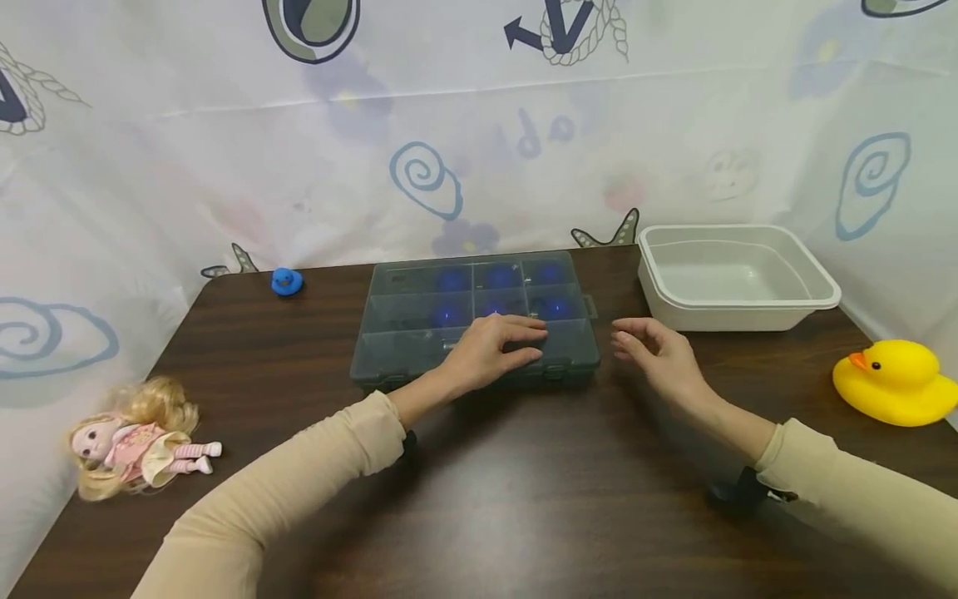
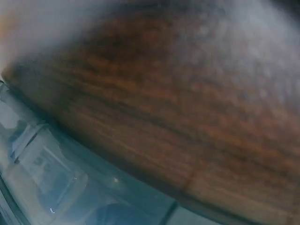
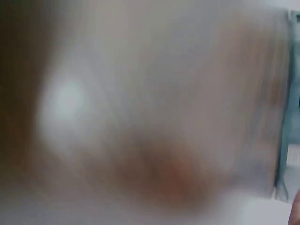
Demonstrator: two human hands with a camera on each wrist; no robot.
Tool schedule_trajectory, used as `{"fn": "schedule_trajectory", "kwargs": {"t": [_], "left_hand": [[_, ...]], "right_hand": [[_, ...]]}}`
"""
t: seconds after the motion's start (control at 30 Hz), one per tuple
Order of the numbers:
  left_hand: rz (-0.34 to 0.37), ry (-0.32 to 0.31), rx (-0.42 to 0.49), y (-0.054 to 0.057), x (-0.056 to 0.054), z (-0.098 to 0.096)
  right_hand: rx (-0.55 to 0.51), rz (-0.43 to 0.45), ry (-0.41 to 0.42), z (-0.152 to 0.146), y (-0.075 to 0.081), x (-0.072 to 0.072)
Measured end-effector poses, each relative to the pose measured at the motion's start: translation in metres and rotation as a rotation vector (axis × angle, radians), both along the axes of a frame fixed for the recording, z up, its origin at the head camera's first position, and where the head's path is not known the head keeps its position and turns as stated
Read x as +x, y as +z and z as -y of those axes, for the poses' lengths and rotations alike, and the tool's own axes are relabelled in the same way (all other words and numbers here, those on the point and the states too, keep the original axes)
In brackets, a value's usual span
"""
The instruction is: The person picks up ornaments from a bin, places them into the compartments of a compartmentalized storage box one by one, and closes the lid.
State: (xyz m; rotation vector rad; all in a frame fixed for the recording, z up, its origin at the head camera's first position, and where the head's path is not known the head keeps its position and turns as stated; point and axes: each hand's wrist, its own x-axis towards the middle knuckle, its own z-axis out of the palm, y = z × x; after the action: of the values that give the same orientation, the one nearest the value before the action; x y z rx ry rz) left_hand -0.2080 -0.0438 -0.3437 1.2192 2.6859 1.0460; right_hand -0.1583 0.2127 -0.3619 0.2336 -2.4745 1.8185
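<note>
A compartment box (image 1: 412,349) with a see-through grey-green lid lies closed on the table. Several blue items show dimly through the lid; their kind is unclear. My left hand (image 1: 490,351) is over the box's front part, fingers extended to the right. Whether it touches the lid I cannot tell. To the right of the box is my right hand (image 1: 662,362), fingers loosely bent, with nothing visible in it. The left wrist view catches the box's teal edge (image 2: 126,171). Mostly blurred, the right wrist view has the box (image 3: 291,108) at its right side and a fingertip (image 3: 295,211) below.
A white plastic tub (image 1: 737,316) stands at the back right, with a large yellow rubber duck (image 1: 894,383) in front of it on the right. A small blue duck (image 1: 286,281) sits at the back left. The doll (image 1: 142,449) lies at the left edge of the dark table (image 1: 479,516).
</note>
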Motion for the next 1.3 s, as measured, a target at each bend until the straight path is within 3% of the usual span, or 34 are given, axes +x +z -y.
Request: {"fn": "schedule_trajectory", "kwargs": {"t": [0.1,0.17,0.27,0.43,0.67,1.3], "left_hand": [[-0.018,-0.031,-0.023,0.002,-0.001,0.0],[-0.018,-0.046,-0.041,0.004,-0.002,-0.001],[-0.011,-0.059,-0.062,0.006,-0.002,-0.001],[-0.016,-0.061,-0.077,0.007,-0.002,-0.002],[0.002,-0.056,-0.09,0.007,-0.001,-0.002],[0.004,-0.056,-0.064,0.005,-0.002,0.001]], "right_hand": [[-0.329,0.167,-0.021,0.0,-0.003,0.017],[-0.454,0.276,-0.011,0.004,-0.004,0.028],[-0.509,0.401,0.04,0.013,-0.006,0.04],[-0.582,0.517,0.104,0.032,-0.008,0.048],[-0.638,0.571,0.079,0.051,-0.012,0.049],[-0.716,0.582,0.007,0.069,-0.015,0.05]]}}
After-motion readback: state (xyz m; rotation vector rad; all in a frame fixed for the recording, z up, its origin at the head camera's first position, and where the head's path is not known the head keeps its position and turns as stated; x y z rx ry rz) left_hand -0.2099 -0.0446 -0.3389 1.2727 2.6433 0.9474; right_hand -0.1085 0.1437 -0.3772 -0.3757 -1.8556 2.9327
